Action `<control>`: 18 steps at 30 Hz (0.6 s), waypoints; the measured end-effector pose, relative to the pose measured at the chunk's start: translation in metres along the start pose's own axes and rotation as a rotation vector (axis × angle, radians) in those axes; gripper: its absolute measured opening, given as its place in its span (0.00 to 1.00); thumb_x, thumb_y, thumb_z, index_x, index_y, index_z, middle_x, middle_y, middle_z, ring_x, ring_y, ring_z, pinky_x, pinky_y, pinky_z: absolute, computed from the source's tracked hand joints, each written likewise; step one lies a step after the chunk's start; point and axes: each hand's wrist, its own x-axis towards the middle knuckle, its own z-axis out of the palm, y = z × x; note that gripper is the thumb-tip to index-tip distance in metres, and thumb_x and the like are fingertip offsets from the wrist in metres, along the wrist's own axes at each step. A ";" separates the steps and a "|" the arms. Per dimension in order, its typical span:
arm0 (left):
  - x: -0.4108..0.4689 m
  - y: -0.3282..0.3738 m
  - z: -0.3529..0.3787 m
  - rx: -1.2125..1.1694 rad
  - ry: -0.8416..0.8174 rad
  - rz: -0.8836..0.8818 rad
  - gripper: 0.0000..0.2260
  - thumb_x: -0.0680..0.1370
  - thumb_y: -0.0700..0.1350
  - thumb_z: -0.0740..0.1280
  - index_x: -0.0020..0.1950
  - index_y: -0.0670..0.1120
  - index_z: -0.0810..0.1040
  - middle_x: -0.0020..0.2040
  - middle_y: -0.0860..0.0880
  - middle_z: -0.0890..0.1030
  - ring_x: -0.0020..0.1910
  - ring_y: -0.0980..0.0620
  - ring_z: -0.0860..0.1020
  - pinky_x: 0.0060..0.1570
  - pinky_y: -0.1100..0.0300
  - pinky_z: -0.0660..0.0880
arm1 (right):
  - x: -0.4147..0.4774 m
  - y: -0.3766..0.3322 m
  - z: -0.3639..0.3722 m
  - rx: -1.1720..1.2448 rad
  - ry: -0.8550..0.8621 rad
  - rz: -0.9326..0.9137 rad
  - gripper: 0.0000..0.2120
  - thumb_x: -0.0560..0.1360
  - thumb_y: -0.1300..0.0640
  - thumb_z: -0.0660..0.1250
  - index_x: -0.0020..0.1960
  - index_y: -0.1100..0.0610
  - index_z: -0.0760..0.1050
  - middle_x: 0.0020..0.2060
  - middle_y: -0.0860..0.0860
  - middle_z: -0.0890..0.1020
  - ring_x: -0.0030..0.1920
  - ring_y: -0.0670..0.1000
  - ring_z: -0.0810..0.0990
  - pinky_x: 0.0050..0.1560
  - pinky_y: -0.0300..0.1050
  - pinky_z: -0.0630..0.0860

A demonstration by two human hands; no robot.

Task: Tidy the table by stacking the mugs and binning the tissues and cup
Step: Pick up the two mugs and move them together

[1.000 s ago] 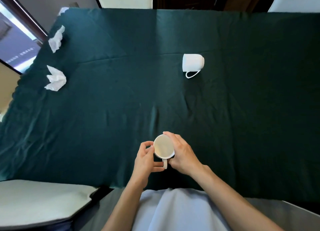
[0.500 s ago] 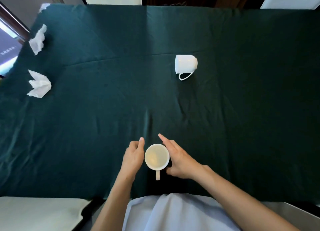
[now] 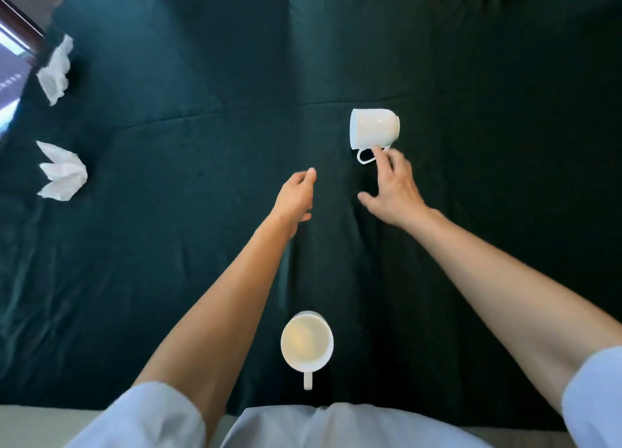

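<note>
Near the front edge of the table [image 3: 471, 60], the upright mug [image 3: 307, 343] is now standing alone on the dark green cloth, mouth up and handle pointing toward the person. Half a second ago both hands were cupped around it; they are now letting it be and stretching out toward the far side. That suggests this mug is meant as the base of the stack, and the second one is being fetched.

The right hand [image 3: 392, 188] is reaching farthest, palm empty and fingers spread, its fingertips arriving right at the handle of the tipped mug [image 3: 373, 128], which is lying on its side in the middle of the table. Whether they are touching the loop yet is hard to tell. The left hand [image 3: 296, 195] is trailing to the left of it, also released and holding nothing.

Over at the far left, two crumpled tissues [image 3: 62, 173] are lying untouched, well apart from both mugs. No bin or throwaway cup is showing, so that part of the tidying is looking entirely undone.
</note>
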 end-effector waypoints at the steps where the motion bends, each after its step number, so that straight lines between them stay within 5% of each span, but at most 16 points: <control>1: 0.008 0.011 0.004 -0.006 -0.007 -0.003 0.21 0.85 0.59 0.56 0.74 0.53 0.72 0.43 0.55 0.72 0.51 0.48 0.76 0.64 0.46 0.78 | 0.015 -0.003 -0.004 -0.018 0.032 0.003 0.47 0.72 0.52 0.75 0.82 0.56 0.52 0.77 0.62 0.59 0.75 0.66 0.60 0.75 0.57 0.65; 6: 0.041 0.050 0.021 -0.015 -0.043 -0.033 0.24 0.85 0.61 0.55 0.79 0.56 0.68 0.50 0.59 0.73 0.64 0.45 0.78 0.66 0.46 0.78 | 0.072 -0.016 -0.012 -0.144 0.105 0.021 0.50 0.70 0.43 0.76 0.82 0.52 0.52 0.80 0.60 0.54 0.79 0.64 0.54 0.74 0.61 0.63; 11: 0.070 0.066 0.033 -0.042 -0.071 -0.097 0.26 0.84 0.63 0.55 0.81 0.57 0.64 0.63 0.55 0.70 0.66 0.44 0.77 0.67 0.45 0.77 | 0.106 -0.018 -0.002 -0.280 0.055 0.021 0.53 0.69 0.38 0.76 0.82 0.50 0.50 0.79 0.61 0.57 0.78 0.65 0.56 0.76 0.62 0.58; 18: 0.092 0.078 0.047 -0.129 -0.101 -0.085 0.26 0.85 0.63 0.55 0.81 0.54 0.65 0.77 0.48 0.71 0.64 0.43 0.79 0.66 0.46 0.79 | 0.136 -0.019 -0.004 -0.398 0.086 0.071 0.46 0.68 0.47 0.79 0.79 0.46 0.58 0.73 0.59 0.65 0.71 0.63 0.64 0.65 0.62 0.66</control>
